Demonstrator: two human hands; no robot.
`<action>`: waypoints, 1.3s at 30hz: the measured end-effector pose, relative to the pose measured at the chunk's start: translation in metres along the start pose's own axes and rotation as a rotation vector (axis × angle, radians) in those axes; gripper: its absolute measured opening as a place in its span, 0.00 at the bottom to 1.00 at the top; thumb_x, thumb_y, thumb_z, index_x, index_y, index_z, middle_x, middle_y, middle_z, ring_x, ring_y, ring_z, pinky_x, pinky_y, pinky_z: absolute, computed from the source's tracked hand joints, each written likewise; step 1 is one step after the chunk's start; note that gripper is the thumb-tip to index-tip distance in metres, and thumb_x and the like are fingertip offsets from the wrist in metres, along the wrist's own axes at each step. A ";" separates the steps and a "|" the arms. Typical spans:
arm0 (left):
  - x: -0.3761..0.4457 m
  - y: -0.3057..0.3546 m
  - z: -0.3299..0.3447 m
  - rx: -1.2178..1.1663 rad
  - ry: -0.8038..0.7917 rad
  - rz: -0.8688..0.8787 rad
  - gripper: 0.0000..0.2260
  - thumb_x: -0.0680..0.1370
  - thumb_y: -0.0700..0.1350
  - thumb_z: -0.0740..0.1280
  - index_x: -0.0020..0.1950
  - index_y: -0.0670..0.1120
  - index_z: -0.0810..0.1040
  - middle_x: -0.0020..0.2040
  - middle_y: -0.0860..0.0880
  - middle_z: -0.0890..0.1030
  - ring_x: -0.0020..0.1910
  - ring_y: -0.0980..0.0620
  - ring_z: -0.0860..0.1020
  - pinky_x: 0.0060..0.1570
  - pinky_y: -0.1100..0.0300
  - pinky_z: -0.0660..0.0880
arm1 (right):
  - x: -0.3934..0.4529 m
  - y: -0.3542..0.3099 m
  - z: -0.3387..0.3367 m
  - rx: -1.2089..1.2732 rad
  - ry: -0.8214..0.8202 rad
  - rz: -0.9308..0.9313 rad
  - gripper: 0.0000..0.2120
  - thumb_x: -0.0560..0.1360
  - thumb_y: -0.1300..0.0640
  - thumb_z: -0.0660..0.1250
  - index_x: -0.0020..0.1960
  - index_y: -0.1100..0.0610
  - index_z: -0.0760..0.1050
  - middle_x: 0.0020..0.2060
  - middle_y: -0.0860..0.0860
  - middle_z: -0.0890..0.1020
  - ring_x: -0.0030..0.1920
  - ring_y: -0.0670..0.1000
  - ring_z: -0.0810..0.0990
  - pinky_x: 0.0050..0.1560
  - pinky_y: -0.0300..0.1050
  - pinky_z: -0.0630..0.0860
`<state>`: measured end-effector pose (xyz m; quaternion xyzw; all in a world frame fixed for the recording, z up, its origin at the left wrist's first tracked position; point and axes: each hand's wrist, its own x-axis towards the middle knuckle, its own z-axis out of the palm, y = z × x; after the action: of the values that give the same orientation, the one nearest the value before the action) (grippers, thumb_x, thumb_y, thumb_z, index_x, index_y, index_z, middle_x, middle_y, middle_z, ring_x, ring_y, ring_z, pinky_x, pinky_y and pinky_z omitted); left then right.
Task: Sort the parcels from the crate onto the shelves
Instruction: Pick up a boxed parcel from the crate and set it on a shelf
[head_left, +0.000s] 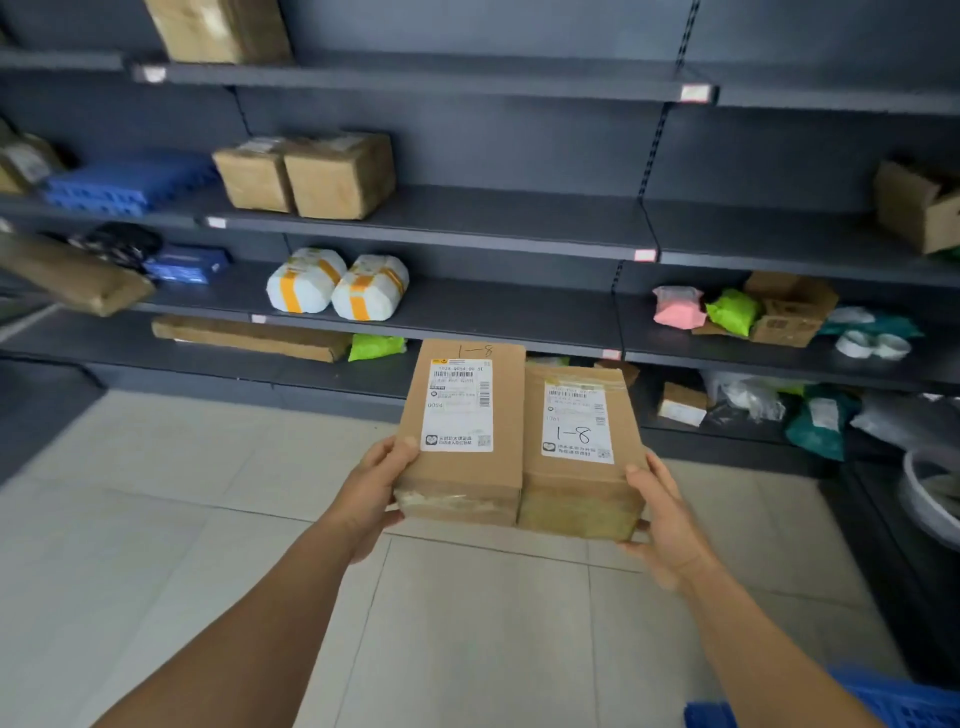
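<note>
Two brown cardboard parcels sit side by side in the air in front of the dark shelving. The left parcel (462, 467) has a white label and "1-8" written on its top edge; my left hand (376, 488) grips its left side. The right parcel (579, 483) is taped, with "1-8" written on its label; my right hand (662, 514) holds its right side. The two parcels press against each other. A corner of the blue crate (893, 706) shows at the bottom right.
Grey shelves (467, 223) hold two brown boxes (311, 174), two white bundles with orange tape (337, 288), a long flat carton (249, 338) and green, pink and teal bags (732, 312). Pale floor tiles (156, 493) lie below. A white basin (930, 499) stands at the right.
</note>
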<state>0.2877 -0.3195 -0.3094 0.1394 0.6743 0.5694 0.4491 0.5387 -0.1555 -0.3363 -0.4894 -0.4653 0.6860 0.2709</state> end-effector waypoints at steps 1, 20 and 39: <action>0.004 0.004 -0.008 -0.010 -0.010 0.008 0.09 0.80 0.53 0.62 0.59 0.53 0.74 0.52 0.51 0.79 0.48 0.50 0.77 0.50 0.54 0.72 | 0.006 -0.003 0.011 -0.002 -0.002 -0.003 0.14 0.77 0.48 0.64 0.60 0.33 0.69 0.54 0.42 0.79 0.56 0.56 0.78 0.46 0.51 0.75; 0.258 0.080 -0.084 -0.049 0.098 -0.037 0.18 0.78 0.51 0.66 0.67 0.53 0.71 0.57 0.50 0.80 0.56 0.46 0.77 0.49 0.54 0.73 | 0.263 -0.048 0.176 -0.015 -0.058 0.091 0.13 0.79 0.49 0.62 0.63 0.39 0.69 0.56 0.48 0.78 0.56 0.54 0.77 0.48 0.54 0.77; 0.603 0.087 -0.104 -0.034 0.232 -0.129 0.17 0.76 0.55 0.69 0.63 0.56 0.72 0.57 0.49 0.80 0.55 0.44 0.79 0.55 0.46 0.75 | 0.559 -0.040 0.279 -0.054 0.079 0.120 0.09 0.79 0.49 0.61 0.57 0.39 0.73 0.52 0.47 0.80 0.52 0.53 0.78 0.54 0.61 0.76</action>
<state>-0.1565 0.0628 -0.5064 0.0211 0.7194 0.5630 0.4062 0.0686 0.2195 -0.5105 -0.5500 -0.4423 0.6686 0.2341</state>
